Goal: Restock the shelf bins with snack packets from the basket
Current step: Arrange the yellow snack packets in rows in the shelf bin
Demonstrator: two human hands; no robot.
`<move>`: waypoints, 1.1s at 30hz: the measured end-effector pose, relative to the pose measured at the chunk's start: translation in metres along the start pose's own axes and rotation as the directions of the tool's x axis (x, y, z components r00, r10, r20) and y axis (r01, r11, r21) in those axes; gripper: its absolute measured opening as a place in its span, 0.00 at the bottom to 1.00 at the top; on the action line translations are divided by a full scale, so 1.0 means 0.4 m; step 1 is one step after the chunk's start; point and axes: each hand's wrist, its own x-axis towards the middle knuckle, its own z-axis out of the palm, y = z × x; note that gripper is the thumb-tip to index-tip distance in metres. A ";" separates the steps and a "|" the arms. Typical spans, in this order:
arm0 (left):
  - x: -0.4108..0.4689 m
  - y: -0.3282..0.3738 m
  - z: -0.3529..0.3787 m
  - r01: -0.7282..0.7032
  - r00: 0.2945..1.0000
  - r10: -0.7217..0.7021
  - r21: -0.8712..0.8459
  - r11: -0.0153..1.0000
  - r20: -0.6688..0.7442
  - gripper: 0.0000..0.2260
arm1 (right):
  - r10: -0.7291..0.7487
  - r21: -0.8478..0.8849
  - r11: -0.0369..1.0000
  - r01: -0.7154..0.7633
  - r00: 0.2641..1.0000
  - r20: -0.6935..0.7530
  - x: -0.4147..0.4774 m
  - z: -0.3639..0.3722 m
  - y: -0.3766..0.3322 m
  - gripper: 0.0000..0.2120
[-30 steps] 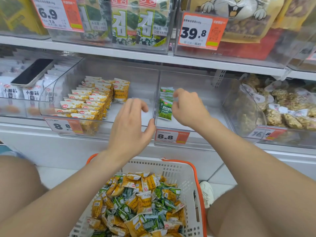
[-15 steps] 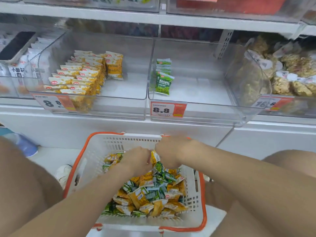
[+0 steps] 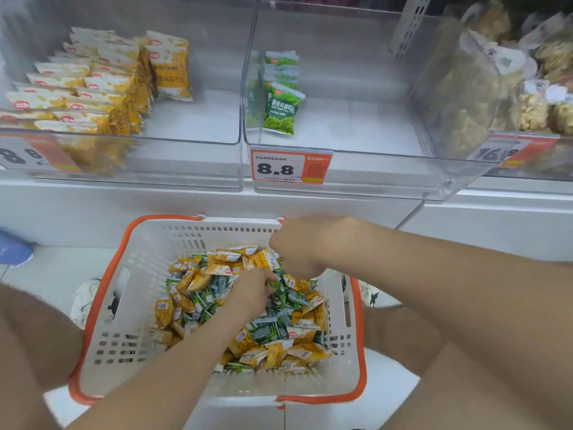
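A white basket [image 3: 139, 308] with an orange rim stands on the floor below the shelf, heaped with small yellow and green snack packets [image 3: 266, 333]. Both hands are down in the heap. My left hand [image 3: 249, 291] curls its fingers on a green packet [image 3: 280, 290] near the middle. My right hand [image 3: 299, 246] is bent over the far side beside a raised yellow packet [image 3: 259, 262], its fingertips hidden. On the shelf, the left clear bin [image 3: 198, 119] holds rows of yellow packets [image 3: 108, 94]. The middle bin [image 3: 356, 128] holds a short row of green packets [image 3: 280, 100].
A third bin at the right holds clear bags of pale snacks [image 3: 533, 107]. Orange 8.8 price tags [image 3: 290, 167] hang on the bin fronts. My knees flank the basket, with white shoes [image 3: 82, 302] on the floor and a blue object [image 3: 12, 249] at the far left.
A second ago my hands were up at the shelf bins. They have dropped into the basket, the view has tilted down, and both hands now dig among the packets.
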 end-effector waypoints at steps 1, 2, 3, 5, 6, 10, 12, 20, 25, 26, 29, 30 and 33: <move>-0.003 -0.007 -0.007 -0.003 1.000 0.003 -0.014 1.000 -0.016 0.12 | 0.004 0.000 1.000 -0.004 1.000 -0.004 -0.002 -0.005 -0.001 0.05; -0.010 -0.010 -0.021 -0.010 0.999 0.009 -0.036 0.999 -0.033 0.11 | 0.008 -0.001 1.000 -0.008 1.000 -0.011 -0.003 -0.011 -0.003 0.05; -0.021 -0.010 -0.040 -0.026 0.998 0.023 -0.053 0.998 -0.056 0.09 | 0.010 -0.001 1.000 -0.010 1.000 -0.021 -0.004 -0.018 -0.003 0.04; -0.041 -0.003 -0.086 -0.080 0.995 0.076 -0.062 0.995 -0.059 0.07 | 0.008 -0.002 1.000 -0.008 0.999 -0.039 -0.008 -0.032 -0.004 0.05; -0.053 0.001 -0.112 -0.103 0.994 0.100 -0.079 0.992 -0.040 0.10 | 0.000 0.000 1.000 0.000 0.999 -0.049 -0.009 -0.039 -0.004 0.07; -0.109 0.036 -0.224 -0.060 0.993 0.093 -0.349 0.935 0.077 0.17 | -0.032 0.044 0.998 0.036 0.996 -0.086 -0.022 -0.067 -0.004 0.17; -0.133 0.055 -0.277 0.014 0.984 0.090 -0.566 0.824 0.156 0.13 | -0.045 0.054 0.997 0.050 0.995 -0.087 -0.043 -0.087 -0.001 0.17; -0.259 0.152 -0.509 0.179 0.928 0.221 -0.881 0.439 0.298 0.12 | -0.148 0.138 0.964 0.227 0.891 -0.430 -0.120 -0.136 0.007 0.25; -0.320 0.196 -0.612 0.011 0.968 0.186 -0.769 0.639 0.168 0.14 | -0.012 0.297 0.895 0.333 0.683 -0.730 -0.186 -0.188 0.009 0.11; -0.325 0.203 -0.626 -0.029 0.974 0.193 -0.783 0.621 0.116 0.18 | 0.046 0.363 0.874 0.322 0.689 -0.724 -0.196 -0.197 0.013 0.14; -0.333 0.212 -0.651 -0.180 0.966 0.252 -0.843 0.507 -0.055 0.24 | 0.192 0.553 0.781 0.289 0.731 -0.655 -0.220 -0.212 0.032 0.15; -0.334 0.212 -0.650 -0.241 0.955 0.274 -0.832 0.499 -0.112 0.21 | 0.227 0.609 0.737 0.293 0.742 -0.631 -0.224 -0.215 0.036 0.15; -0.329 0.223 -0.634 -0.348 0.927 0.295 -0.818 0.458 -0.230 0.11 | 0.335 0.772 0.523 0.361 0.746 -0.575 -0.213 -0.217 0.045 0.15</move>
